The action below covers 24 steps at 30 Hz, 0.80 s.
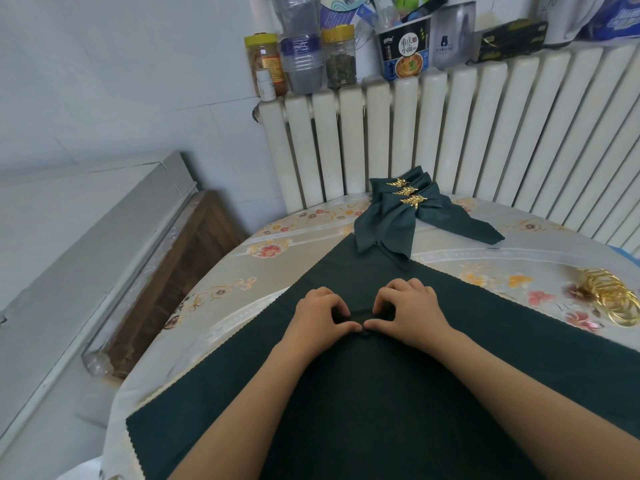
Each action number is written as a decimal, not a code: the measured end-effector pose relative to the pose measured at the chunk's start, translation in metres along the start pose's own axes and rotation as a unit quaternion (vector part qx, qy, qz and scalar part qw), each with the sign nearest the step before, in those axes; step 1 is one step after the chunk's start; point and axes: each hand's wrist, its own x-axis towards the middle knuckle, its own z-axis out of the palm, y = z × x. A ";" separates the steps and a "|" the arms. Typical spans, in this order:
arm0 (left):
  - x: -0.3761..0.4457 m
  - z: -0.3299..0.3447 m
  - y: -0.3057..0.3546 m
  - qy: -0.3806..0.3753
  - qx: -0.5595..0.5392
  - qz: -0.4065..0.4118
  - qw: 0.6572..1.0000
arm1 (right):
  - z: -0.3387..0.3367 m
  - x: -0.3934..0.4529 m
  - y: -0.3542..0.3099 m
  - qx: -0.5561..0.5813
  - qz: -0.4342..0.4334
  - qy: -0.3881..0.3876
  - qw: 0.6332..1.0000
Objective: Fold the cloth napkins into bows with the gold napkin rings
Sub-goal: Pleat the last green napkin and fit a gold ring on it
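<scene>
In the head view, a dark green napkin [363,393] lay spread flat on the flowered table [221,292], set as a diamond with its long diagonal running from the person toward the radiator [450,140] and its far corner pointing that way. The left hand [320,318] and the right hand [412,311] sat side by side at the napkin's middle, thumbs nearly touching, each with curled fingers pinching a small gather of cloth. Past the far corner lay finished bows [401,216], stacked and overlapping, each cinched by a gold leaf ring [414,199]. A pile of loose gold rings [611,296] rested near the table's right edge, well apart from the right hand.
</scene>
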 end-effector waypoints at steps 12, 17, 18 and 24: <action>0.011 -0.010 0.024 -0.076 0.127 0.000 0.989 | -0.009 0.011 -0.019 -0.049 -0.022 -0.076 0.996; -0.015 0.000 0.023 0.032 0.168 0.123 0.978 | -0.006 -0.016 -0.016 -0.067 -0.120 0.048 0.989; -0.019 0.003 0.021 0.043 0.172 0.138 0.975 | -0.004 -0.020 -0.015 -0.071 -0.143 0.065 0.985; -0.039 0.008 0.015 0.049 0.180 0.158 0.970 | -0.001 -0.039 -0.006 -0.076 -0.198 0.064 0.975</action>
